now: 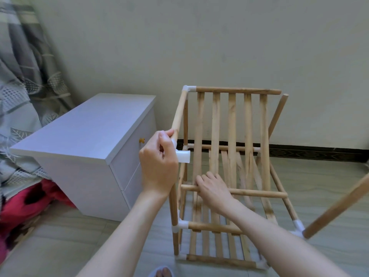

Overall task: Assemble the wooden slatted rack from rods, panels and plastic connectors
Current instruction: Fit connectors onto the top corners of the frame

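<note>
In the head view, the half-built pale wooden slatted rack (229,156) stands on the tiled floor right of a white cabinet (83,148); the left hand (158,160) curls round a white plastic corner connector (182,155) on the near-left top rod (178,114), and the right hand (213,188) grips the loose panel's near cross rod (259,193). The frame looks light and stiff, yet its push-fit joints probably wobble, so holding rods close beside connectors seems safest, not the thin slats.
</note>
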Demonstrator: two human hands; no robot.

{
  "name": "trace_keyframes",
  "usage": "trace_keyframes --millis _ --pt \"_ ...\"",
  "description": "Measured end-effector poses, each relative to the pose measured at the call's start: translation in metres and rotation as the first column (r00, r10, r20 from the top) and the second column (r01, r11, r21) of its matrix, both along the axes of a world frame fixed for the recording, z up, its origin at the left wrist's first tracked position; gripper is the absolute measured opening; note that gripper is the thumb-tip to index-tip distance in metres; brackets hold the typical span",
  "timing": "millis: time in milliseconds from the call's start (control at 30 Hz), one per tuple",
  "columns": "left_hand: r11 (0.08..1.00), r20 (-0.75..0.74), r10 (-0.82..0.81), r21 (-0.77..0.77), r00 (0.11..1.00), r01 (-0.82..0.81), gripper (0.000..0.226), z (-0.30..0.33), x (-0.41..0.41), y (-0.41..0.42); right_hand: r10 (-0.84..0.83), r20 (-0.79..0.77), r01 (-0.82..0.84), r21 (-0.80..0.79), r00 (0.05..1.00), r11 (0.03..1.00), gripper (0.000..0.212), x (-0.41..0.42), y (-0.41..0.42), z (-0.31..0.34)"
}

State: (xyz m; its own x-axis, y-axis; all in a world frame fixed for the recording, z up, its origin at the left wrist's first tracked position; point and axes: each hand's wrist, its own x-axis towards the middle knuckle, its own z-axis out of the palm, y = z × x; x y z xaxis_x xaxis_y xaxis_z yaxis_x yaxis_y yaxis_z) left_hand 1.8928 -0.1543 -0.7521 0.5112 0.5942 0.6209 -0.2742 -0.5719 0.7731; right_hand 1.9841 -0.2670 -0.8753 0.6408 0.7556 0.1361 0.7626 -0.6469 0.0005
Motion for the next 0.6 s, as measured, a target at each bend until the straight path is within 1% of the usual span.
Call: trace_keyframes --millis 100,200,267,333,400,600 --pt "1.0 0.004 -0.006 0.006 1.0 0.006 0.047 0.0 0.0 0.001 0.076 0.011 -0.076 0.077 0.997 0.994 0.016 -0.013 -0.017 0.02" --pt "1.0 0.003 -0.019 0.007 1.0 0.019 0.045 0.002 -0.001 -0.001 0.18 0.062 -0.188 0.164 0.982 0.968 0.022 -0.028 -0.038 0.059" --pt "1.0 -0.007 -0.02 -0.011 1.0 0.019 0.045 0.003 -0.002 -0.002 0.222 0.11 -0.24 0.196 0.969 0.951 0.028 -0.034 -0.045 0.089" --pt "1.0 -0.02 -0.016 -0.019 1.0 0.016 0.041 0.004 -0.002 -0.002 0.228 0.14 -0.256 0.232 0.964 0.938 0.03 -0.034 -0.051 0.113" --pt "1.0 -0.032 -0.01 -0.014 0.999 0.01 0.04 0.004 -0.003 -0.002 0.213 0.156 -0.25 0.272 0.964 0.929 0.028 -0.032 -0.058 0.128" --pt "0.999 -0.024 0.033 0.026 0.999 -0.033 0.041 0.005 -0.006 -0.005 0.192 0.176 -0.247 0.387 0.965 0.888 0.031 -0.03 -0.065 0.142"
